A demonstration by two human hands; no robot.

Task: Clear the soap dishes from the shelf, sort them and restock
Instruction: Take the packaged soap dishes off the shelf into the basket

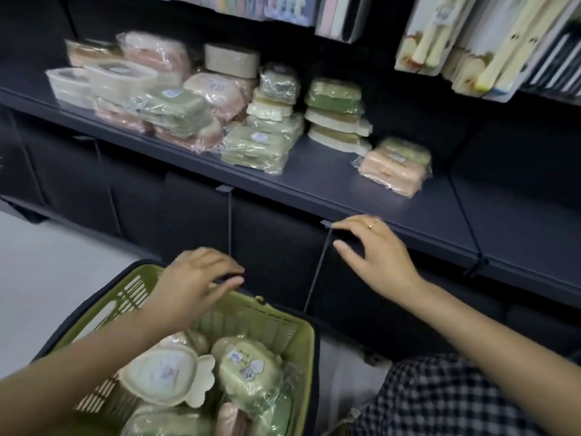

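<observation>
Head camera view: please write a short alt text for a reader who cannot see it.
A person's left hand touches the far rim of a green basket holding wrapped soap dishes, while the right hand reaches, open, toward the edge of a dark shelf. More wrapped soap dishes, green, pink and cream, are stacked on that shelf.

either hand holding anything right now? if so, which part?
Left hand grips the green basket's dark handle at its far rim, fingers curled round it. Right hand holds nothing; it hovers open at the shelf's front edge.
</observation>
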